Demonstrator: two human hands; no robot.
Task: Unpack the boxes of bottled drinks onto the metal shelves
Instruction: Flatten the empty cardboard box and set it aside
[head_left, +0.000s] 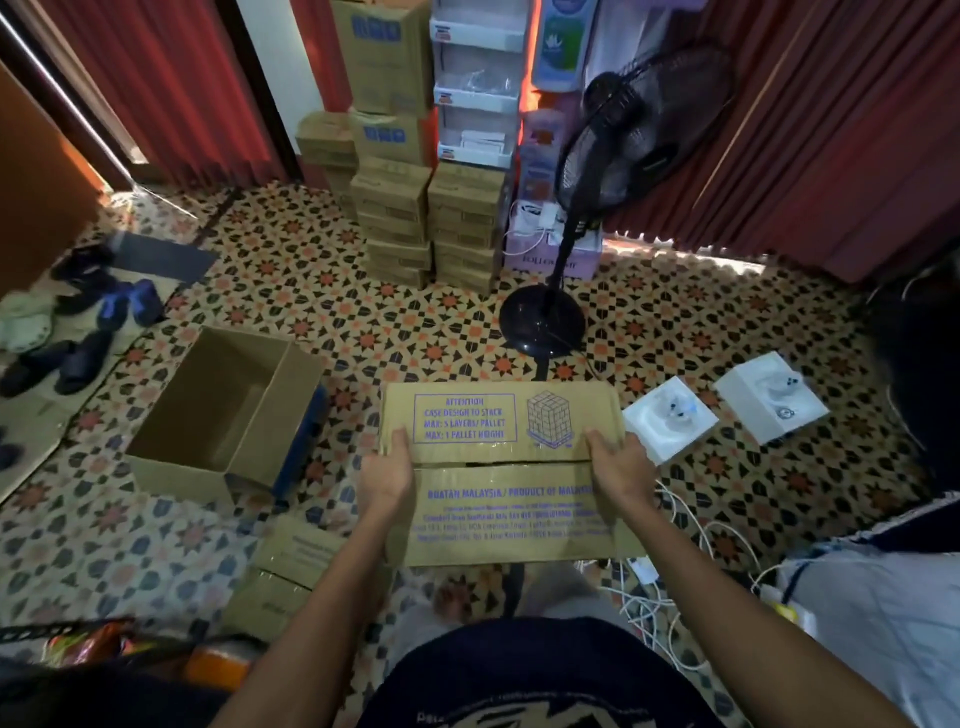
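A closed carton (501, 473) with blue print is sitting at the centre of the view, and both hands are holding it. The left hand (387, 467) is gripping its 9 o'clock edge and the right hand (618, 467) its 3 o'clock edge, thumbs lying on top. It may be resting on the patterned floor (311, 291) or hanging just above it; the angle is hiding which. An open empty box (223, 415) is lying at 10 o'clock of the carton. A stack of cartons (431, 223) is standing at 12 o'clock, a black pedestal fan (613, 156) at 1 o'clock, two small white boxes (670, 418) at 3 o'clock — and white cables (675, 597) are trailing at 5 o'clock.
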